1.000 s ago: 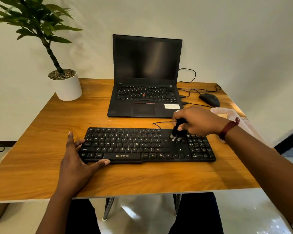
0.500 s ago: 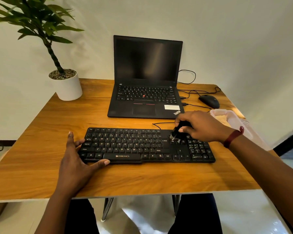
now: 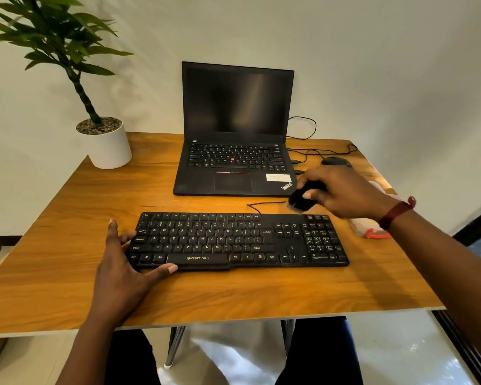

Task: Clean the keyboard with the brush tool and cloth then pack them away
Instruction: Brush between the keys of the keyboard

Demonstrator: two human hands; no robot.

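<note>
A black keyboard [image 3: 242, 240] lies flat near the front of the wooden desk [image 3: 67, 262]. My left hand [image 3: 122, 262] rests on the desk with thumb and fingers spread against the keyboard's left end. My right hand [image 3: 345, 190] hovers behind the keyboard's right end, shut on a small black brush tool [image 3: 303, 197], blurred, lifted off the keys. A clear plastic pouch with a red strip [image 3: 368, 229] lies at the right edge, mostly hidden by my right wrist. I cannot make out the cloth.
An open black laptop [image 3: 233, 134] stands behind the keyboard. A black mouse [image 3: 335, 161] and cables lie at the back right. A white pot with a green plant [image 3: 106, 143] sits at the back left corner. A cable runs from the keyboard's rear.
My right hand has lifted the brush off the keyboard's right side and moved it back, past the rear edge. The left hand has stayed put.
</note>
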